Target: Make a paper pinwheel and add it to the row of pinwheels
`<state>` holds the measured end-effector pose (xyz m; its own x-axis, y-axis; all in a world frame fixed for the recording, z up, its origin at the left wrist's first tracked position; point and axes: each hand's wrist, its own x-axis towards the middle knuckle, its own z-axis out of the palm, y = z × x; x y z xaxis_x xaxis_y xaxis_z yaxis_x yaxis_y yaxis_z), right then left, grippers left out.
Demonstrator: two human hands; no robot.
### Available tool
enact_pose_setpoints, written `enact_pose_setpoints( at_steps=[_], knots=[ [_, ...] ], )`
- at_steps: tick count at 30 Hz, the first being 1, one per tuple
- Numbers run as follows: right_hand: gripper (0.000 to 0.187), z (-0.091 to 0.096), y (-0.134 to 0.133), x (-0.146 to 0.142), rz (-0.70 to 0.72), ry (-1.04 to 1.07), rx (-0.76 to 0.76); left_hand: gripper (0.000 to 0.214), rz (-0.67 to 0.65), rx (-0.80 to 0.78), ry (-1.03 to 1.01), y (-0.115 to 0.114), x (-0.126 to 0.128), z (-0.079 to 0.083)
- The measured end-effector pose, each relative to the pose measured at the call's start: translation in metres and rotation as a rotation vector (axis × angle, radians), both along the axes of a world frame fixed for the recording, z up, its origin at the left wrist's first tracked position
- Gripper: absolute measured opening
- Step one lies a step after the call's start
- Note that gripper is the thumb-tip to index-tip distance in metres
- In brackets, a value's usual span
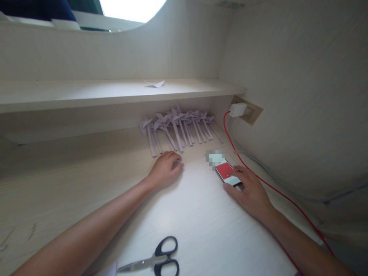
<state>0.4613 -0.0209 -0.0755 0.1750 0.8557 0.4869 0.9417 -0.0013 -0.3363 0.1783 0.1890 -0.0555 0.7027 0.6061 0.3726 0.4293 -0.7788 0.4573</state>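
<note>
My left hand (167,166) rests on the desk with its fingers loosely bent and the thumb apart from them; nothing shows in it. Just beyond it lies a row of white paper pinwheels (178,130) on rolled paper sticks. My right hand (251,191) is at the near end of a smartphone (225,170) lying face up on the desk. The thumb touches the phone's left edge, and a finger reaches over its lit screen, which has a red block. Near the front, black-handled scissors (155,260) lie with the blades pointing left.
Above the pinwheels runs a white shelf (94,90) with a folded paper piece (156,83) on it. A white charger (238,110) sits in the wall socket, and its red cable (276,189) trails past my right arm. Part of a white paper (107,270) shows beside the scissors.
</note>
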Motion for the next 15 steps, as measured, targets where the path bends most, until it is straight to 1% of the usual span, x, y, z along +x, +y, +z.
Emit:
enact_pose_setpoints(
  at_steps=[15],
  knots=[
    [0.036,-0.0031,0.0014,0.0008,0.003,0.0,0.015,0.019,-0.003,0.01,-0.011,0.0013,0.0029,-0.0001]
  ],
)
